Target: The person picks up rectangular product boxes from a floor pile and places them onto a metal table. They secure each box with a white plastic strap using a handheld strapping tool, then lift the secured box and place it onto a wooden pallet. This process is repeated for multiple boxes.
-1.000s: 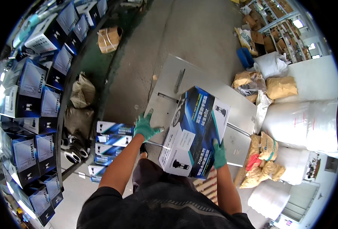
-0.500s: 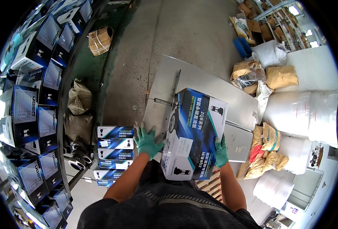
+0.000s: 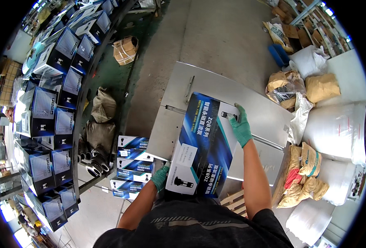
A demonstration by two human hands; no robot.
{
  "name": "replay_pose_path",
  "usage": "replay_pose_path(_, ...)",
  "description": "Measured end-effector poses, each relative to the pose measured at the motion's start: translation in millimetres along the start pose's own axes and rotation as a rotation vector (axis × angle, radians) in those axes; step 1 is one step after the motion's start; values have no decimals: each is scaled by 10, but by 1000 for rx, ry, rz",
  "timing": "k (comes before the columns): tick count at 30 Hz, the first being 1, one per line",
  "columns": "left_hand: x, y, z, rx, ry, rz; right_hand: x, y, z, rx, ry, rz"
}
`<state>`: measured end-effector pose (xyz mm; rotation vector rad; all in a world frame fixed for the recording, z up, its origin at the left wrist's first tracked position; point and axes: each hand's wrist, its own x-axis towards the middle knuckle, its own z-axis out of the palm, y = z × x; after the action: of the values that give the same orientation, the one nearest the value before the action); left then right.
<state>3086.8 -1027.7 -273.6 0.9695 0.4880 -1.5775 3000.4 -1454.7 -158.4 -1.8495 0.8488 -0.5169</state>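
Glossy cardbd box (image 3: 204, 146); smooth metal tbl (image 3: 226, 87); matt wd pallet (image 3: 233, 196).

Box (image 3: 205, 144) on the table (image 3: 228, 89), more boxes (image 3: 44, 109) off left, sacks (image 3: 309, 161) over right, pallet (image 3: 234, 202) by the near edge.

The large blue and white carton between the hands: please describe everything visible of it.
The carton looks like printed cardboard, blue with white corner panels picturing a black device. A white label lies near its left edge. It looks closed and undamaged, and appears to rest slantwise on the grey metal table. The gloved right hand touches its far right corner; the gloved left hand is at its near left side, contact unclear.
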Motion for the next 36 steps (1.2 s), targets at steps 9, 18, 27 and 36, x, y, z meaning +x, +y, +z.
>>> replay_pose_path(9, -280, 65, 491, -80, 181, 202, 64, -321, 6, 169, -55, 172)
replay_pose_path(18, -13, 324, -406, 1172, 558, 301, 25, -39, 85, -76, 18, 76)
replay_pose_path(27, -481, 1217, 176, 919, 283, 786, -934, 1538, -1409, 251, 545, 755)
replay_pose_path(36, -800, 634, 2304, 2184, 293, 922, -1218, 3262, -3397, -532, 513, 963)
